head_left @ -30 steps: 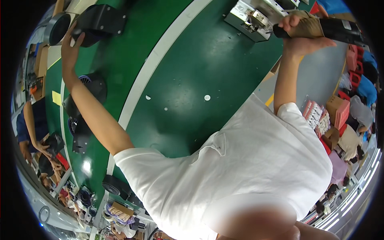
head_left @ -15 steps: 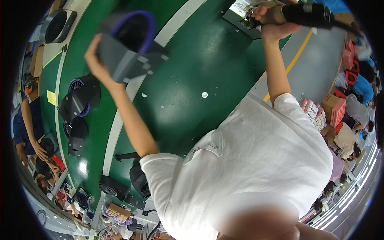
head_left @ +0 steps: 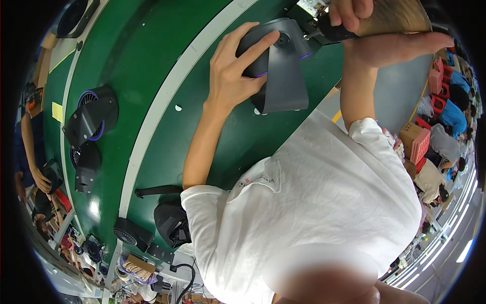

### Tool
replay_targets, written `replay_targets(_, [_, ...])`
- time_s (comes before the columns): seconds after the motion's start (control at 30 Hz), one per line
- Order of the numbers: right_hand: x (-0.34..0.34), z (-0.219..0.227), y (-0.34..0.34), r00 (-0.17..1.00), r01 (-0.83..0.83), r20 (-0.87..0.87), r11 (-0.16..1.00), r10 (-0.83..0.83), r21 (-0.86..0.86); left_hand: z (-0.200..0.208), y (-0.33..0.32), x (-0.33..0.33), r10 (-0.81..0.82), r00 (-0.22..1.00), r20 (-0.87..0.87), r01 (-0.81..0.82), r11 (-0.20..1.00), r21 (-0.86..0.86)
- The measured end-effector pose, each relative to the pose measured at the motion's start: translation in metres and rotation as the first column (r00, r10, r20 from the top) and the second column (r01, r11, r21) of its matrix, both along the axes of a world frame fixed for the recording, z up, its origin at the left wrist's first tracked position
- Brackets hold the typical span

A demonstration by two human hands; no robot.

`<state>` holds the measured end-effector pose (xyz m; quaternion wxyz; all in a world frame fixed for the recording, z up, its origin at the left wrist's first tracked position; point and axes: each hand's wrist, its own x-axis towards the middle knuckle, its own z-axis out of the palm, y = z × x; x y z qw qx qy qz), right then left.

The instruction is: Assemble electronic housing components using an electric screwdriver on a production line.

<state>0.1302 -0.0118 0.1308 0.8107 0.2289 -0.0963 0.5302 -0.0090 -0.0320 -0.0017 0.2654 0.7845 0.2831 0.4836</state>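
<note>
The left hand (head_left: 234,68) grasps a black fan (head_left: 286,73) between the 2 hands, likely bracing it so the round hub (head_left: 282,40) faces the tip of the power screwdriver (head_left: 397,19), which the right hand (head_left: 372,38) grips just beside it.

The left hand (head_left: 230,68) and a dark bracket (head_left: 286,83) hide much of the fan housing (head_left: 253,58). The top edge cuts off 2 things: the right hand (head_left: 377,50) and the tan-wrapped power screwdriver (head_left: 397,17). Whether its bit touches the bracket is too small to tell.
</note>
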Motion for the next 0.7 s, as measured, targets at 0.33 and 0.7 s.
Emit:
replay_targets(0.33, [-0.017, 0.001, -0.011, 0.729, 0.526, 0.664, 0.755, -0.164, -0.391, 0.002, -0.002, 0.001, -0.002, 1.0, -0.019, 0.002, 1.0, 0.002])
replay_targets(0.7, [0.002, -0.002, -0.021, 0.486, 0.545, 0.841, 0.835, -0.239, -0.077, 0.008, 0.0, 0.002, -0.031, 0.999, -0.033, 0.031, 0.999, -0.021])
